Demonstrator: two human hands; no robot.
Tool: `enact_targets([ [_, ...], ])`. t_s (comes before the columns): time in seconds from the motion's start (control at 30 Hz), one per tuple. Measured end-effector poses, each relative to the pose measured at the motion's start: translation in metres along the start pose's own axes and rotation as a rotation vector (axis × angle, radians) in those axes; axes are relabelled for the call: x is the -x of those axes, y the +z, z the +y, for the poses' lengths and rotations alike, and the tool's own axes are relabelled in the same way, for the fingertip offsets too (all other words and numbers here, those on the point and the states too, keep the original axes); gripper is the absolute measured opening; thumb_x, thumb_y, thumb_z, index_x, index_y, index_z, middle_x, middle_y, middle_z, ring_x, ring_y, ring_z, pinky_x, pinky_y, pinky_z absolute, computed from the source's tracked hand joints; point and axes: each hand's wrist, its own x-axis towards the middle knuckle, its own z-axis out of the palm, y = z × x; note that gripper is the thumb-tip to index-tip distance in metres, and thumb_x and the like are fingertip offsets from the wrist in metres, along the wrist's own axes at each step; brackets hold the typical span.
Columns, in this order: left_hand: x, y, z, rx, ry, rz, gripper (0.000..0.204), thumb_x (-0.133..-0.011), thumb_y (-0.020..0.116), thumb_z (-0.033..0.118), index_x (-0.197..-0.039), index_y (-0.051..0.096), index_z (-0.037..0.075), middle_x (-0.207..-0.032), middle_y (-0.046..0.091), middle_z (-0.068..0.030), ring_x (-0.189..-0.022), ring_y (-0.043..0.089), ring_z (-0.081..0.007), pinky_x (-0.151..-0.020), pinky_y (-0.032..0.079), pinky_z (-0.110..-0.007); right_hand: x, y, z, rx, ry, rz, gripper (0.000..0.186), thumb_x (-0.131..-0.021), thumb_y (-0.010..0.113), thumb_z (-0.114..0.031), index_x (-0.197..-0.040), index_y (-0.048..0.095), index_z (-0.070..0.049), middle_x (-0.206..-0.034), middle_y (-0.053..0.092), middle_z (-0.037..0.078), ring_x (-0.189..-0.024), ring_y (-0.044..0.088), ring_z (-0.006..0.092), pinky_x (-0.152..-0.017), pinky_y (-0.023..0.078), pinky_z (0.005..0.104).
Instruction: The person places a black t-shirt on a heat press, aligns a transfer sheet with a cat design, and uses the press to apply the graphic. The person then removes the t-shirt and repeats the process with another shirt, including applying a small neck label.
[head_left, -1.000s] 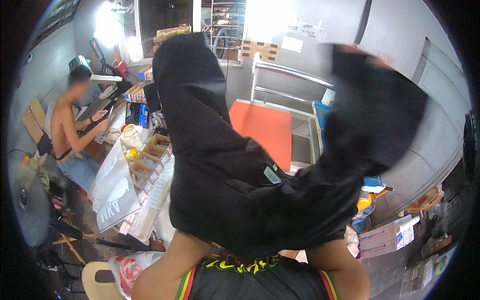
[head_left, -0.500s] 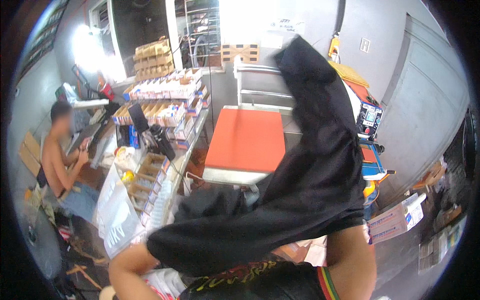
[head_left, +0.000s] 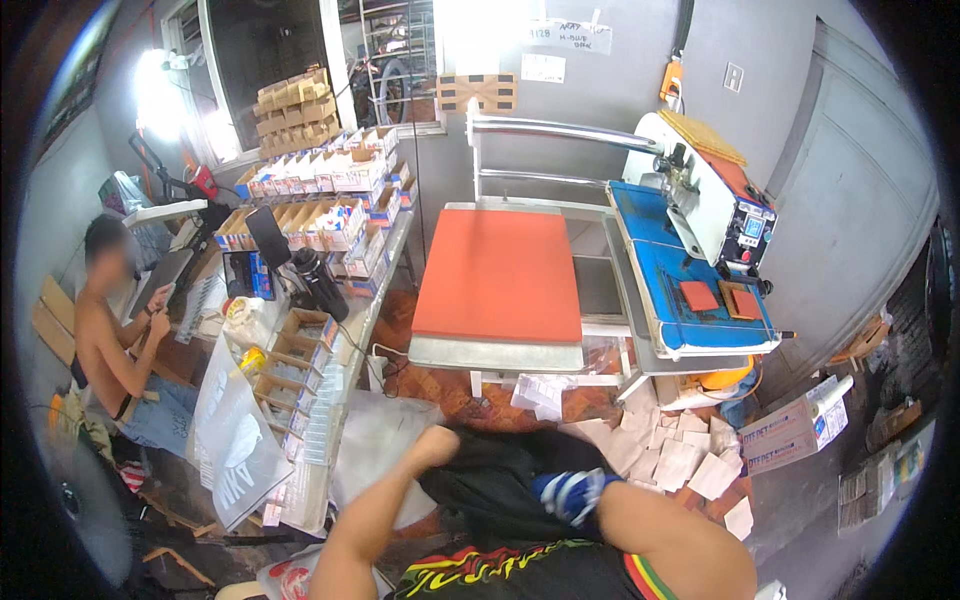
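A black garment (head_left: 500,475) hangs bunched in front of my chest, and I cannot make out which kind it is. My left hand (head_left: 437,446) is closed in a fist at its upper left edge, gripping the cloth. My right arm bends in from the right, with a blue-and-white patterned band or cloth (head_left: 572,497) around its lower part. The right hand itself is hidden in or behind the dark cloth. Beyond the garment is a heat press with an orange-red pad (head_left: 496,272) on its lower plate, bare on top.
The press's blue upper part (head_left: 640,255) and control box (head_left: 752,228) are swung to the right. Paper sheets (head_left: 665,445) litter the floor beneath. To the left, a long table carries several divided cardboard boxes (head_left: 300,225) and a black bottle (head_left: 320,284). Another person (head_left: 125,325) sits at far left.
The black garment, spread high across the view before, has dropped and bunched near my chest. My left hand has come into view, and the press is uncovered.
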Motion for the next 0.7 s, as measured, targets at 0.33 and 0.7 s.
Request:
enact_targets([
  [0.33,0.189,-0.159,-0.249,1.177,-0.644,1.372,0.038,-0.104,0.053,0.029,-0.121,0.068,-0.001,-0.107,0.072,-0.0100,-0.091,0.072,-0.0217,-0.079,0.059,-0.040,0.249,-0.206,0.146,-1.402,-0.062,1.195,0.024,-0.097,0.065,-0.021,-0.111,0.071,-0.002,-0.104,0.075,0.013,-0.094,0.073,0.0262,-0.089,0.059,0.0420],
  [0.7,0.199,-0.352,-0.100,0.771,0.008,1.230,0.038,-0.095,0.068,0.019,-0.130,0.062,0.004,-0.107,0.065,-0.0055,-0.090,0.054,-0.0154,-0.076,0.044,-0.032,0.453,-0.198,0.026,-0.858,-0.347,1.608,0.036,-0.101,0.064,-0.012,-0.136,0.057,-0.002,-0.118,0.069,0.011,-0.102,0.070,0.0238,-0.091,0.058,0.0370],
])
